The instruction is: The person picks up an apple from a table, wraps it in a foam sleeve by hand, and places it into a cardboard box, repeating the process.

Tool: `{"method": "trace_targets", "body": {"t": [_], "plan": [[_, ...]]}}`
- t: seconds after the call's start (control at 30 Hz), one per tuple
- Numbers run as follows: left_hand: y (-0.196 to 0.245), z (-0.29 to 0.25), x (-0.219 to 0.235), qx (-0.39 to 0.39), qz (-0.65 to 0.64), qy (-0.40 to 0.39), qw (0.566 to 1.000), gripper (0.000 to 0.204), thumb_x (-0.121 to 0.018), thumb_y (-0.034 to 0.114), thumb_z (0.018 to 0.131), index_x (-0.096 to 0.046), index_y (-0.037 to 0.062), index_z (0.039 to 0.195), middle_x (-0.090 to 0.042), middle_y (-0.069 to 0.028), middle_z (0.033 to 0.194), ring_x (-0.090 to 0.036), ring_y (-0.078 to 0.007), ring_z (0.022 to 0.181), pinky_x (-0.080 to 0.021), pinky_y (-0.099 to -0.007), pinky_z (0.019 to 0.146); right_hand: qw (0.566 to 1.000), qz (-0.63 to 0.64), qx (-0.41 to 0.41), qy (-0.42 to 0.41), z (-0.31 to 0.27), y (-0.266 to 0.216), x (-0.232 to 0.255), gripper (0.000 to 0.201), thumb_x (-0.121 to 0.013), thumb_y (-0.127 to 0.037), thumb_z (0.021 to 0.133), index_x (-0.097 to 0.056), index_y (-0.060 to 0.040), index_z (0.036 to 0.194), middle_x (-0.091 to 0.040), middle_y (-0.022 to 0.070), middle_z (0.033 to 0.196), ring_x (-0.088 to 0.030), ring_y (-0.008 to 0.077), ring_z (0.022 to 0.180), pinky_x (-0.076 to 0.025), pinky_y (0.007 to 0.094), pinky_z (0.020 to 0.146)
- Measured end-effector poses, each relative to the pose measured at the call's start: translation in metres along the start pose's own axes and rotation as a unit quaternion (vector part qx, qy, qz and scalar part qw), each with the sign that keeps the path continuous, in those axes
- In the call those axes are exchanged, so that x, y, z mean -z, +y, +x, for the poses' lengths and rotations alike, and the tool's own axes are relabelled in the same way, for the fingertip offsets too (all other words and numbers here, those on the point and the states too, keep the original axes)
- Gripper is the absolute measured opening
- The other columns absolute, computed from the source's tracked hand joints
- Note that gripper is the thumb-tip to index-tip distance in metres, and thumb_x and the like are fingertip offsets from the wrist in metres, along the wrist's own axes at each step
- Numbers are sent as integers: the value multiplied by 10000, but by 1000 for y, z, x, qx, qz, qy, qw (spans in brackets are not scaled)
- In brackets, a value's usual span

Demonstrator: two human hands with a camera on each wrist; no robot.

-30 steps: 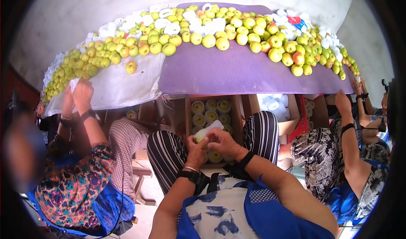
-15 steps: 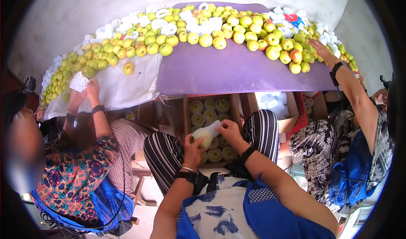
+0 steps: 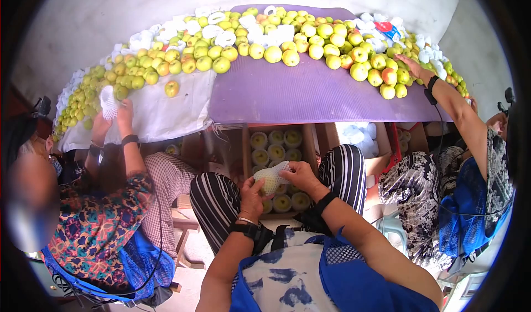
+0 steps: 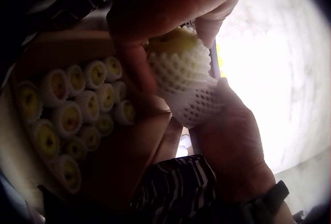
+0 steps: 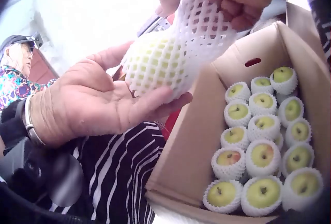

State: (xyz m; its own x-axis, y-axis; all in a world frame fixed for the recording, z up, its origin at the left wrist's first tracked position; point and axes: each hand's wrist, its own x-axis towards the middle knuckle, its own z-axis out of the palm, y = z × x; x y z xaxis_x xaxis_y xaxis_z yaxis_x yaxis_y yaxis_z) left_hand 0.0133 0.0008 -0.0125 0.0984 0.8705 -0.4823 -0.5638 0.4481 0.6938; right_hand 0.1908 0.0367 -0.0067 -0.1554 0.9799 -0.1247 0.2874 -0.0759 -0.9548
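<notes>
A green apple [image 5: 155, 61] sits inside a white foam net sleeve [image 5: 204, 30], held above the box between the knees. My left hand [image 3: 251, 198] grips the apple end, with thumb and fingers around its sides. In the left wrist view, some bare apple skin [image 4: 178, 42] shows at the sleeve's opening, under the left hand. The fingers of my right hand [image 3: 303, 179] pinch the loose, narrower end of the net. Below, an open cardboard box [image 5: 181, 146] holds rows of apples in the same foam nets.
Loose apples [image 3: 272, 54] lie heaped with white nets along the table, on a purple mat [image 3: 265, 91] and a white sheet [image 3: 188, 99]. To the right stands a carton of white nets [image 3: 359, 140]. One person [image 3: 99, 229] sits at left, another [image 3: 470, 201] at right.
My right hand has moved from beside the apple to the net's far end, and the sleeve now covers more of the apple. The person at right has reached up to the apple heap.
</notes>
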Motion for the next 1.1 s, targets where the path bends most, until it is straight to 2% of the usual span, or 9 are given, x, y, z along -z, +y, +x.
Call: {"method": "trace_targets", "body": {"t": [0.13, 0.47, 0.57, 0.63, 0.67, 0.73, 0.83, 0.97, 1.1], "plan": [[4, -4, -5, 55, 4, -13, 998, 334, -547, 197, 807, -419, 73, 1089, -520, -79, 1068, -539, -230, 954, -471, -465, 745, 991, 124, 37, 22, -1, -12, -1, 156, -620, -72, 724, -579, 4, 854, -584, 9, 741, -526, 77, 669, -448, 236, 625], [5, -8, -13, 50, -54, -94, 993, 372, -574, 173, 798, -386, 113, 1113, -501, -65, 1084, -523, -243, 978, -459, -485, 767, 973, 230, -15, 2, -2, -16, -3, 201, -619, -29, 729, -578, -6, 924, -583, 2, 810, -538, 72, 738, -453, 220, 685], [6, -7, -14, 61, -32, -93, 993, 389, -597, 133, 773, -383, 109, 1096, -491, -71, 1090, -524, -243, 976, -468, -480, 763, 981, 192, -1, 0, 0, -4, -7, 226, -605, -41, 721, -580, -1, 942, -601, 53, 838, -561, 100, 748, -462, 238, 677], [8, -8, -17, 64, -11, -74, 995, 396, -606, 114, 764, -378, 95, 1088, -494, -75, 1040, -543, -236, 916, -504, -453, 703, 988, 32, 120, 89, 2, 0, -11, 225, -590, -26, 696, -594, -45, 921, -592, 77, 835, -592, 167, 708, -473, 269, 640], [7, -7, -19, 63, -11, -73, 995, 396, -606, 114, 764, -378, 95, 1088, -494, -75, 1040, -543, -236, 916, -504, -453, 703, 988, 32, 120, 88, 2, 3, -11, 225, -590, -26, 696, -594, -45, 921, -592, 77, 835, -592, 167, 708, -473, 269, 640], [5, -7, -21, 61, 23, -49, 997, 382, -597, 103, 766, -379, 92, 1080, -501, -83, 1023, -550, -225, 894, -519, -422, 665, 949, -235, 191, 90, -7, -19, -10, 253, -582, -27, 662, -599, -92, 906, -549, 98, 805, -578, 259, 683, -473, 320, 602], [6, -9, -24, 49, 30, -37, 998, 353, -579, 132, 784, -381, 90, 1074, -521, -66, 1007, -551, -205, 895, -508, -434, 681, 940, -236, 225, 101, -10, -33, -13, 258, -580, -36, 649, -593, -109, 896, -512, 97, 761, -553, 303, 669, -463, 357, 574], [2, -7, -23, 24, 13, 3, 1000, 333, -553, 122, 792, -380, 90, 1075, -522, -64, 1006, -553, -196, 858, -508, -399, 646, 939, -184, 284, 64, -15, -38, -17, 258, -581, -50, 667, -582, -105, 919, -517, 94, 768, -558, 284, 680, -463, 346, 569], [-2, 0, -13, 10, -75, 3, 997, 386, -557, 122, 769, -373, 89, 1106, -490, -100, 1053, -517, -243, 945, -488, -433, 694, 902, -237, 358, 40, -17, -43, -24, 268, -589, -80, 683, -558, -76, 949, -510, 107, 764, -541, 278, 700, -449, 342, 582]]}}
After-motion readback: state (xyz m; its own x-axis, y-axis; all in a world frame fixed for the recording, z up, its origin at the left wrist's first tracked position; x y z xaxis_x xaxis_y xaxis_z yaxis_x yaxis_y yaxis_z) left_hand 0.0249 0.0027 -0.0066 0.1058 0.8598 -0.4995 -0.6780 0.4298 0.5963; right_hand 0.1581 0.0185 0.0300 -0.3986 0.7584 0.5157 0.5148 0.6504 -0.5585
